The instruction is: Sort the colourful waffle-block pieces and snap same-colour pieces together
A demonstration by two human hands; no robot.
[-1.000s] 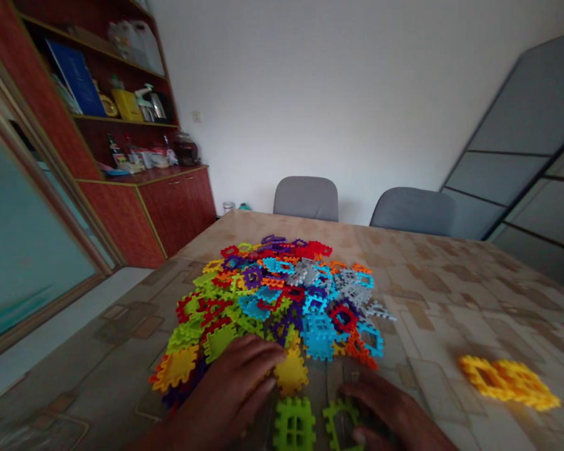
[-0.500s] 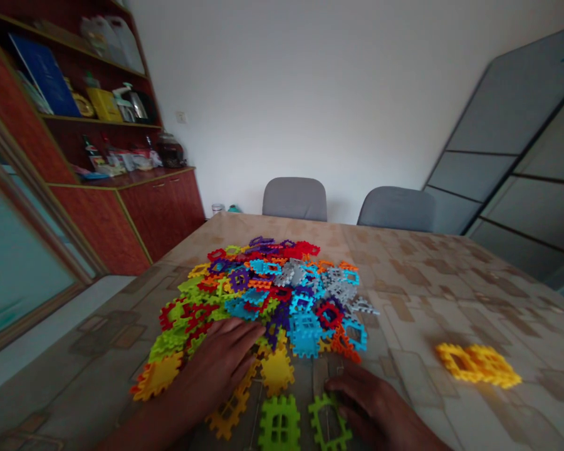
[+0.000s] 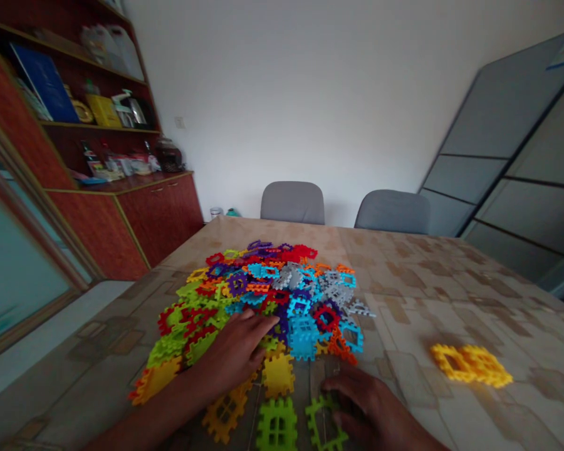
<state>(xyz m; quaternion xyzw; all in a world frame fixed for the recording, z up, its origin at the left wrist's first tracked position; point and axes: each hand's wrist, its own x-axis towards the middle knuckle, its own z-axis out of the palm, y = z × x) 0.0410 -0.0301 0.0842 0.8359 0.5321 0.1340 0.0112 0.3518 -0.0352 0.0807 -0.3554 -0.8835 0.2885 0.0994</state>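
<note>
Reaching into the pile's near side (image 3: 303, 343) with left hand (image 3: 235, 351) open, right hand (image 3: 369, 398) by green frame (image 3: 312, 425), grip impossible to tell, likely needing a fingertip pinch.

Home dining room, seemingly: large tan patterned table (image 3: 404, 275), grey rounded-back chairs (image 3: 292, 202), red-brown wooden cupboard (image 3: 160, 207) with kettle.

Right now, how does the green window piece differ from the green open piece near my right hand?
The green window piece has crossed bars with small gaps between them; the green open piece has one large opening. The window piece lies away from both hands, while the right hand partly covers the open piece's edge. Both are green, have toothed edges and lie on the table.
</note>
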